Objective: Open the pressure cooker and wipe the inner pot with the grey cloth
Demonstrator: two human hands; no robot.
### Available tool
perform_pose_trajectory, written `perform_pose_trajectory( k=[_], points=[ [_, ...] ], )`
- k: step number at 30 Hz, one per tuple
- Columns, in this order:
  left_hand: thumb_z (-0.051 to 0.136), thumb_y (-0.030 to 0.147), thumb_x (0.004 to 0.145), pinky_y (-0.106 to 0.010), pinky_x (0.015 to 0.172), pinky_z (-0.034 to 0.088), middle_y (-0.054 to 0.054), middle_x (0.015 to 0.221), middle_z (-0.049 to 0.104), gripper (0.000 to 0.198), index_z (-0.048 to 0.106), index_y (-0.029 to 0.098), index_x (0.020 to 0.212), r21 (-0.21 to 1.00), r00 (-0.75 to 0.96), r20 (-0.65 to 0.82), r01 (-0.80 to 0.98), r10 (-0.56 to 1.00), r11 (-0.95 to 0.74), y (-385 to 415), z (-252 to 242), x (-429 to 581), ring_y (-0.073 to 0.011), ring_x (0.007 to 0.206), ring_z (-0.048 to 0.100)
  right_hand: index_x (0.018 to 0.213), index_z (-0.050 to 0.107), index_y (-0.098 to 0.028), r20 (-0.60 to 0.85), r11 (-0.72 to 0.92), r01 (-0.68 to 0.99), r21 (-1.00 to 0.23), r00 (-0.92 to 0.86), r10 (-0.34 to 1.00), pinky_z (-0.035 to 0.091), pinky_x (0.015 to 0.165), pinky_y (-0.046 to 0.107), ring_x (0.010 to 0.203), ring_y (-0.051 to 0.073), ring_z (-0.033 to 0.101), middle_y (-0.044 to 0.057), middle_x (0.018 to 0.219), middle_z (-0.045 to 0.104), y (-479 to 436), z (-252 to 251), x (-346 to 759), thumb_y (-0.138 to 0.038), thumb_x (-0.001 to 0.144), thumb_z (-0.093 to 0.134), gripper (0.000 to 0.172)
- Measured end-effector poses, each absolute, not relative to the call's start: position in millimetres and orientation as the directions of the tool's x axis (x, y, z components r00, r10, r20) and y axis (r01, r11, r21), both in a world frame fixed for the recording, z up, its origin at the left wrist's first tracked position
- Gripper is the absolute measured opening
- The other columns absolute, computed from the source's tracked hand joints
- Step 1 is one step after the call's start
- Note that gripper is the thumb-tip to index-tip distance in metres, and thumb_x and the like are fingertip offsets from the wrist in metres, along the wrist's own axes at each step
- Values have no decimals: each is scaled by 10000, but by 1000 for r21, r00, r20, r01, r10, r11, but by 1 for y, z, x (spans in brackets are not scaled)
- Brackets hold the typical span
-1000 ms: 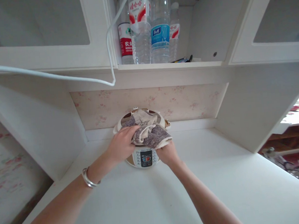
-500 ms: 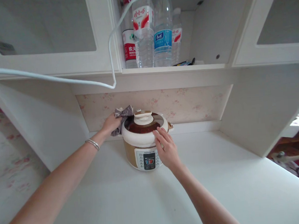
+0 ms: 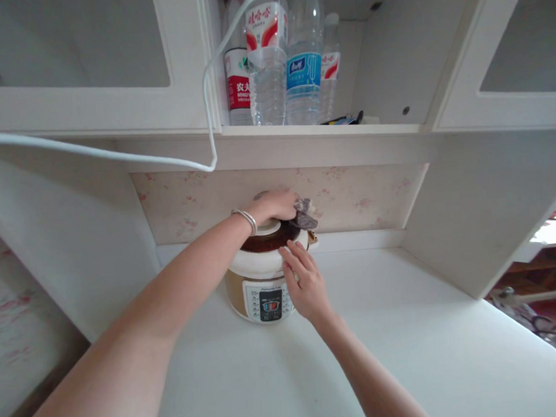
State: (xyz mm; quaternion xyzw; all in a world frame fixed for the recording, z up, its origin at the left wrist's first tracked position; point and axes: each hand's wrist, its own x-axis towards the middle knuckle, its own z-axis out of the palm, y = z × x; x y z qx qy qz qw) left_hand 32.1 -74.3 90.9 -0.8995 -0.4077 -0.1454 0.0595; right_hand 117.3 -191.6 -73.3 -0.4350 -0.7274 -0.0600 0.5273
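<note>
A small white and tan electric pressure cooker (image 3: 259,286) with a dark brown lid stands on the white counter against the back wall. My left hand (image 3: 274,204) reaches across the lid's far right side, closed on a grey patterned cloth (image 3: 304,214) pressed to the lid. My right hand (image 3: 301,283) rests with fingers stretched flat against the cooker's right front side, beside the control panel (image 3: 270,301). A silver bangle (image 3: 245,219) circles my left wrist.
The white counter (image 3: 411,339) extends forward and right. Above, an open shelf holds several water bottles (image 3: 286,55) between cabinet doors (image 3: 82,63). A white cable (image 3: 112,153) hangs under the cabinets. A white side panel (image 3: 488,213) closes the niche at right.
The cloth lay bunched over the cooker's top, then my left hand carried it to the lid's back left, now across to the back right. My right hand stays on the cooker's side.
</note>
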Motion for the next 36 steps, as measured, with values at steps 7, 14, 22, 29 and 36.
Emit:
perform_pose_trajectory(
  k=[7,14,22,29,36],
  points=[
    [539,125,731,-325,709,497,-106,934,720,364,637,209,1071,-171,787,277,605,551,-777,-142,43,48,-254,846,678,1094,656,-235,756,605,714,-353,-163,634,475,943,384,1093,219,570,76,1068,665,-201,-75,132,-173,896,442,297],
    [539,72,704,-380,1041,387,-83,1180,649,475,550,193,1163,-170,845,399,451,357,-876,-177,24,-27,-223,1151,562,1125,650,-250,767,661,696,-280,-252,590,504,864,333,1034,197,619,71,1167,655,-237,-111,158,-116,864,467,346],
    [473,74,728,-348,1040,405,-25,1299,591,594,490,266,1289,-25,633,493,696,597,-718,-181,-1,-137,-193,1184,553,854,686,-228,766,727,397,-561,-86,637,516,660,244,726,134,649,22,806,692,-251,-84,133,-107,844,455,261],
    [478,280,836,-334,862,496,-69,1092,703,369,591,240,1185,267,112,532,918,839,-292,-138,8,-149,-255,1028,646,816,686,-227,709,695,300,-654,-80,701,504,673,246,729,138,640,10,783,690,-242,-108,87,-97,808,462,259],
    [535,332,813,-344,854,481,-113,1115,689,322,657,182,1071,471,2,492,840,870,-269,-83,39,-119,-275,1036,631,838,689,-232,616,611,306,-730,-92,782,495,658,233,757,141,643,4,799,696,-248,-140,74,-96,812,454,273]
  ],
)
